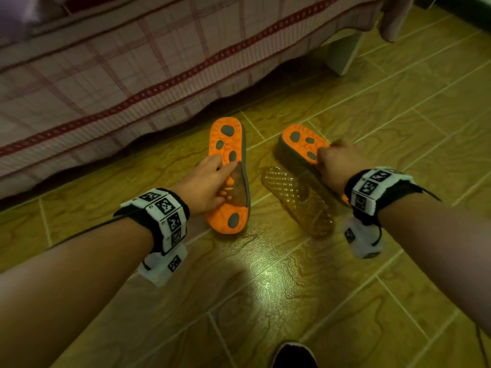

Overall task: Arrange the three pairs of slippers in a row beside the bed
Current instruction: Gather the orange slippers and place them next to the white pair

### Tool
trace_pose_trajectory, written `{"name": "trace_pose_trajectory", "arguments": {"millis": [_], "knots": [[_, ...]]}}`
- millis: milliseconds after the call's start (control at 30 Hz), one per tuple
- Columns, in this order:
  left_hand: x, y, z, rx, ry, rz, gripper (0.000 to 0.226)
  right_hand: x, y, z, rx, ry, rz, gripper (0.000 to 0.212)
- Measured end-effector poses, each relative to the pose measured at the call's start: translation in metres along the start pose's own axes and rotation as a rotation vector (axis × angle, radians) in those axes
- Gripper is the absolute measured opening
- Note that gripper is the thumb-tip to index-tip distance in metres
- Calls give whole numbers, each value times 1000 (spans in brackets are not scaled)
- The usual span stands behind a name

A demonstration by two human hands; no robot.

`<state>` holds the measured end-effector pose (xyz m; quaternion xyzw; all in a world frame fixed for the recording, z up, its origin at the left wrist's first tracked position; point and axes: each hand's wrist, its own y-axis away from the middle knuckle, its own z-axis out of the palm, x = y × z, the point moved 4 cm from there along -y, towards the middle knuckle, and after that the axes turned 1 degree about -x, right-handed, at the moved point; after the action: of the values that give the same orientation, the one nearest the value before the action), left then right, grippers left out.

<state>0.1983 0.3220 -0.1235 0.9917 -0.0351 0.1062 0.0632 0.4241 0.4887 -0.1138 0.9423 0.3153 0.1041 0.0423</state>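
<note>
Tiled floor (398, 235) beside bed, plaid bedspread (106, 75) hanging near floor level; bed leg (342, 53) visible at upper right.

Left hand (204, 185) on left orange slipper (229, 176), fingers (225, 166) spread flat across the translucent strap and the studded footbed, pressing rather than pinching. Slipper flat on floor, toe toward bed. Likely steadying or sliding it into line, not lifting.

Right hand (337, 166) on right orange slipper (305, 144), fingers curled over its outer edge, clamped on the sole rim. Slipper tilted, far end raised, thick sole side showing. Probably mid-placement, being set down parallel to its mate.

Clear amber slipper (297, 200) lying on floor between the two orange ones, just beside the right one, angled toe toward upper left. Sits in the gap where the orange pair should close up; judged in the way, needs shifting to its own spot.

Its mate and the third pair not in view. Dark shoe toe (293, 354) at bottom edge, not clearly a slipper. Tag-marked wristbands (164, 216) on both forearms.

No containers present; nothing held in anything.

Task judged early: one pair in hand, row not yet formed.
</note>
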Motion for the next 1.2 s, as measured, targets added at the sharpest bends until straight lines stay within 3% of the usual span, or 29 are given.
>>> {"name": "trace_pose_trajectory", "arguments": {"millis": [133, 267, 400, 467, 667, 800, 1033, 1200], "knots": [[-13, 19, -16, -87, 88, -47, 85, -62, 1, -41, 109, -84, -140, 24], [-45, 65, -30, -162, 123, -187, 71, -143, -1, -65, 6, -164, -377, 32], [-88, 128, -53, -150, 38, -321, 56, -233, -3, -89, -48, -217, -502, 9], [-111, 171, -63, -119, 23, -389, 53, -285, 2, -100, -67, -303, -586, 8], [-160, 265, -68, -190, 134, -582, 43, -389, 32, -110, -158, -258, -807, 74], [-188, 309, -68, -218, 80, -646, 39, -438, 47, -108, -141, -130, -877, 89], [-228, 348, -48, -279, 134, -747, 37, -495, 55, -101, -95, -86, -913, 59], [-254, 377, -26, -297, 97, -778, 58, -543, 51, -87, -172, -71, -832, 45]]}}
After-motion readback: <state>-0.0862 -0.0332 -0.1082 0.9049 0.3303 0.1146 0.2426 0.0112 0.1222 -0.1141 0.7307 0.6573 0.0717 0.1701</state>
